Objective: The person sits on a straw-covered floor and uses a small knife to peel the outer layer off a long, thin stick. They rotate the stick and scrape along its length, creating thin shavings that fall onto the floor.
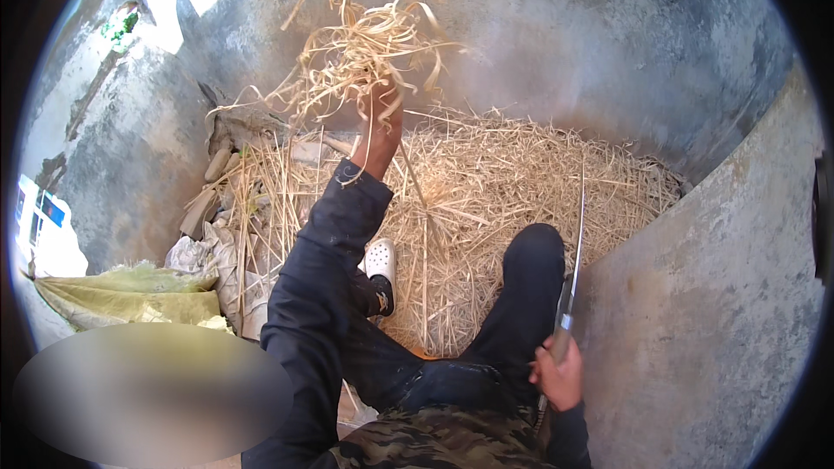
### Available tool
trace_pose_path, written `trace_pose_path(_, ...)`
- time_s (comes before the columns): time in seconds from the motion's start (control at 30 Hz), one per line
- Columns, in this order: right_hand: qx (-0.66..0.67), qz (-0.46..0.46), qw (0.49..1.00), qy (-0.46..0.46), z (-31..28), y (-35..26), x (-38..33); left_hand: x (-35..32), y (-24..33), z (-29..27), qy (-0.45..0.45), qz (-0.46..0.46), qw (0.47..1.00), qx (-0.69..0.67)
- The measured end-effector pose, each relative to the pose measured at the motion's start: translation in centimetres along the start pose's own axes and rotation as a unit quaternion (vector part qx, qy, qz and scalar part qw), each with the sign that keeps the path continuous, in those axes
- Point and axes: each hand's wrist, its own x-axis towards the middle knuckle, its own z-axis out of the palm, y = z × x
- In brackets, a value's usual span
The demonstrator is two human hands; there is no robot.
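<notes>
My left arm stretches forward over the straw. Raised at its end, my left hand (382,113) is closed on a bunch of curly dry straw (365,48), pale strips that loop and dangle on all sides. The strips hide most of the fingers. Low on the right, beside my thigh, my right hand (559,375) grips the handle of a long, slightly curved knife (567,297). Its narrow blade points forward, away from me, and is apart from the held bunch.
Loose straw (512,178) covers the ground in front of my knees. A grey wall (556,43) rises behind it, and a grey slab (695,295) stands close on the right. A yellow-green sack (130,295) lies at left. My foot wears a white clog (380,260).
</notes>
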Motion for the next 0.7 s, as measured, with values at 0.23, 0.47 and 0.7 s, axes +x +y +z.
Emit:
trace_pose_path(0.23,0.085,0.038,0.973,-0.211,13.8,2.2,6.9,-0.9,-3.7,1.8,0.057,0.006,0.976,0.212)
trace_pose_path(0.47,0.056,-0.050,0.979,-0.189,15.3,-2.3,6.9,1.1,1.6,2.3,-0.003,-0.164,0.979,0.119)
trace_pose_path(0.7,-0.102,-0.011,0.977,-0.187,16.9,12.7,12.5,1.4,1.4,3.6,-0.039,-0.163,0.980,0.109)
